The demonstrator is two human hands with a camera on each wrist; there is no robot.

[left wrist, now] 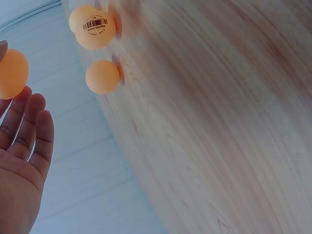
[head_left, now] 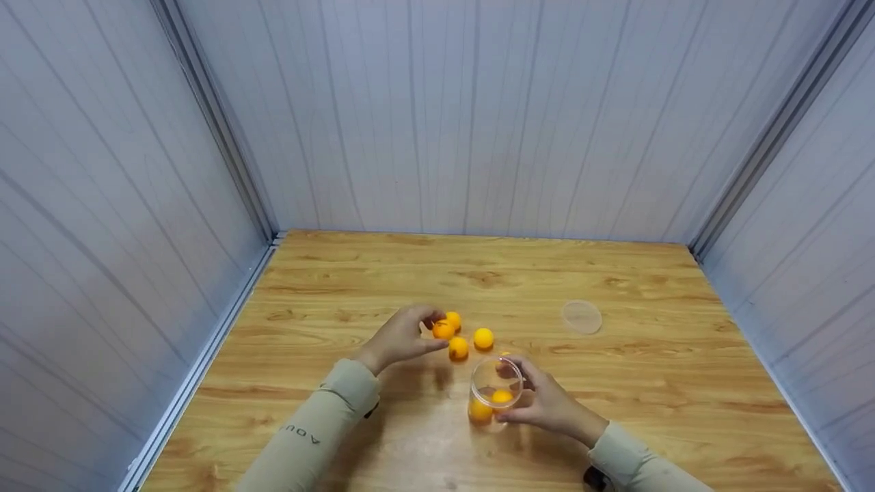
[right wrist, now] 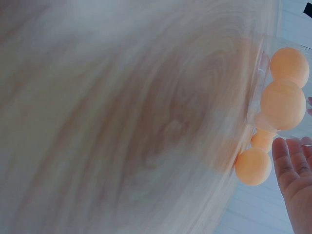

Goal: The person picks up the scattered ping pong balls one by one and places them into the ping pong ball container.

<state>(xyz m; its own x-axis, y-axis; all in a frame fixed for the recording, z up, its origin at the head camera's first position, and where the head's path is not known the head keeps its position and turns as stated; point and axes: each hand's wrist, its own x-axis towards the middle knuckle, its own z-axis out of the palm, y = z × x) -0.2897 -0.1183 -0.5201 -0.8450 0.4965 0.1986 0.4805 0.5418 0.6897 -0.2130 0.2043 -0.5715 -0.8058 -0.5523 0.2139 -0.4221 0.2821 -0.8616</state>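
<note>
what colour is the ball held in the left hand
Orange. The ball in the left hand shows best in the head view.

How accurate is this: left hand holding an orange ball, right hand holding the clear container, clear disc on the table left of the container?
One slip: the head view shows the clear disc right of the clear container. The rest stands.

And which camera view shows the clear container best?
The head view: it shows the clear container nearly whole, from above, with the right hand holding it. The right wrist view cuts it off at the picture's edge; in the left wrist view I cannot make it out.
</note>
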